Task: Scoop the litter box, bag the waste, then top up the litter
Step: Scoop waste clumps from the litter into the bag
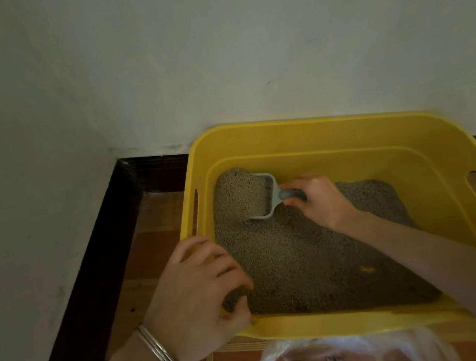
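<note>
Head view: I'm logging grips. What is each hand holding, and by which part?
Right hand grips the grey scoop by its handle; left hand holds the yellow litter box by its near-left rim.

views: one, wide-angle, head-worn | facing: forward and steeply down into a room corner | range: close above the yellow litter box [332, 133] | framing: wall [207, 43] fills upper half, clear bag [294, 356] cut off by the bottom edge
</note>
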Available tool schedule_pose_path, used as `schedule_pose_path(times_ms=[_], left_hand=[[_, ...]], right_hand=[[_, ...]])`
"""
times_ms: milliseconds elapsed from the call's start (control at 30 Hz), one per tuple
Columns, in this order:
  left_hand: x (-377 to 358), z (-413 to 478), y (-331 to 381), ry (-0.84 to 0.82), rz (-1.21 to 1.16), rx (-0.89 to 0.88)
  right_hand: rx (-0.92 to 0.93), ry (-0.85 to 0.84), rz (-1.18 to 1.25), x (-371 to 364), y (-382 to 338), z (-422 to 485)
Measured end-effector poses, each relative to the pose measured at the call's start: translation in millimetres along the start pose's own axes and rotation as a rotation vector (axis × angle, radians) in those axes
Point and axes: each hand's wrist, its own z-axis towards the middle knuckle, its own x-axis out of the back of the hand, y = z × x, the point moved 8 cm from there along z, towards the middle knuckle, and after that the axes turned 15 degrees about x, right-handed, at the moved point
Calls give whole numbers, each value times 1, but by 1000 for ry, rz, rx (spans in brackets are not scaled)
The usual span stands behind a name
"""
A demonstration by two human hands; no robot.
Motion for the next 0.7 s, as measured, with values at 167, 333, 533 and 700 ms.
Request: schedule_pose_path(times_ms=[167,333,533,700], left_hand=[[2,0,-1,32,8,15],[3,-1,0,58,32,27],[3,-4,2,79,68,40],[3,-6,3,92,83,42]], right_hand=[[9,5,-9,16,2,-17],[-33,67,-20,47,16,-48],[-92,19,-85,75,24,-75],[-183,-24,-104,86,37,-93]])
